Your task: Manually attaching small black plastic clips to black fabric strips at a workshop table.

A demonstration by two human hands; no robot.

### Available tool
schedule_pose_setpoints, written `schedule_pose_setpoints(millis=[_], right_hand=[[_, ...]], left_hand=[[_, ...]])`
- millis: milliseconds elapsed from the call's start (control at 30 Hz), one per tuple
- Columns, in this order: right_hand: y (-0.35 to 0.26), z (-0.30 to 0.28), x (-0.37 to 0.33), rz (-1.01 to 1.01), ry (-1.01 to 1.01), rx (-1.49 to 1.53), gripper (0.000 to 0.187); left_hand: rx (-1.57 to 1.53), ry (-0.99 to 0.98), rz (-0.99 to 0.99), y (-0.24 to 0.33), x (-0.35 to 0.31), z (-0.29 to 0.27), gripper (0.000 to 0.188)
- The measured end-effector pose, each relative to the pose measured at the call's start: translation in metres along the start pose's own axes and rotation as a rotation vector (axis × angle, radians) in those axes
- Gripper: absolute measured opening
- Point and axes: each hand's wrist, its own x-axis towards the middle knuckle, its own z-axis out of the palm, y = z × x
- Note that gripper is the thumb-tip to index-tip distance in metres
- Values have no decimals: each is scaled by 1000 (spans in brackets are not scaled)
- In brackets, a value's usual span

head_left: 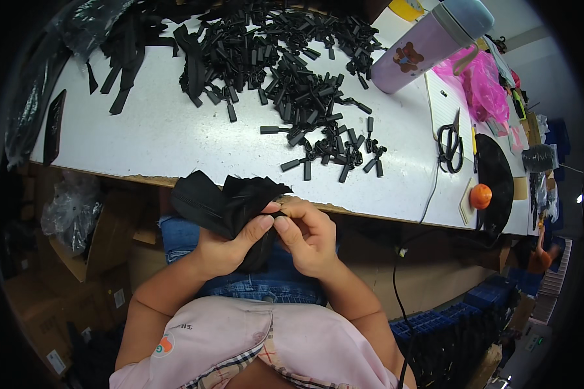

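Over my lap, just in front of the table's near edge, I hold a bundle of black fabric pieces (204, 204). My left hand (230, 246) is closed around the bundle, its thumb pressing on the cloth. Against it, my right hand (308, 236) pinches a small dark part at the fabric's right side, thumb and index finger together; what that part is, the fingers hide. On the white table (156, 139) beyond lies a large pile of small black zipper-pull-like pieces (305, 97) with cords and rectangular ends.
Black fabric strips (130, 65) and clear plastic lie at the far left, near a dark phone (54, 126). At right are a lilac bottle (422, 48), black scissors (450, 142), a notebook (442, 97) and an orange round object (481, 196). Cardboard boxes (104, 240) stand below left.
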Motion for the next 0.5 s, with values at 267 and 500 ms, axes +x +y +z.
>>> schedule_pose_setpoints(millis=[267, 500], right_hand=[[2, 0, -1, -358, 90, -272, 13], [-14, -9, 5, -269, 6, -401, 17]], left_hand=[[-158, 28, -193, -5, -6, 3, 14], [-114, -1, -253, -4, -5, 3, 12]])
